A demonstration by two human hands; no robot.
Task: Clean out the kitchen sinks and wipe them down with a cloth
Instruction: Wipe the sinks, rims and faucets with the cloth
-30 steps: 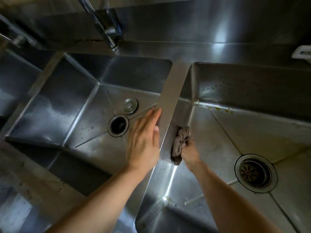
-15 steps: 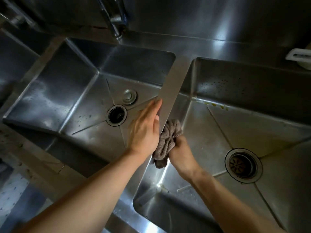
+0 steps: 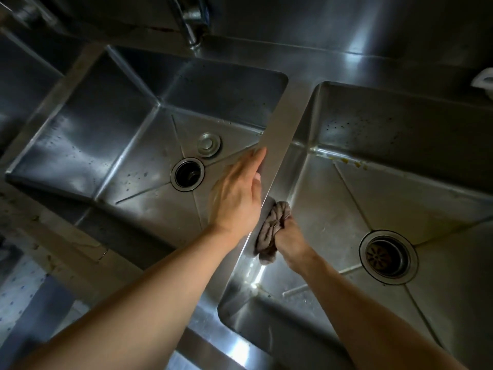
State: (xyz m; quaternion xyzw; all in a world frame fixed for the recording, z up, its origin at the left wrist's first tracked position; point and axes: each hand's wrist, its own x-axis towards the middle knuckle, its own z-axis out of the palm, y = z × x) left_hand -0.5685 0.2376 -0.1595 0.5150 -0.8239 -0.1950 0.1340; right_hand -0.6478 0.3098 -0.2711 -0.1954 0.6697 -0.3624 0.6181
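Two steel sinks lie side by side, split by a flat divider (image 3: pixel 282 134). My right hand (image 3: pixel 289 240) grips a bunched brown-grey cloth (image 3: pixel 272 229) and holds it against the left inner wall of the right sink (image 3: pixel 333 236), just below the divider. My left hand (image 3: pixel 237 193) rests with straight fingers on the divider's left edge, over the left sink (image 3: pixel 88 134). Yellow food specks (image 3: pixel 346 162) sit along the right sink's back seam.
A loose drain stopper (image 3: pixel 209 144) lies beside the open drain (image 3: pixel 187 174) of the left sink. The right sink's drain (image 3: pixel 387 257) holds a strainer. A faucet (image 3: pixel 190 20) stands at the back. A white object (image 3: pixel 484 81) sits at the far right edge.
My right hand with the cloth rose along the right sink's left wall toward the divider, then shifted slightly lower again. My left hand stayed on the divider.
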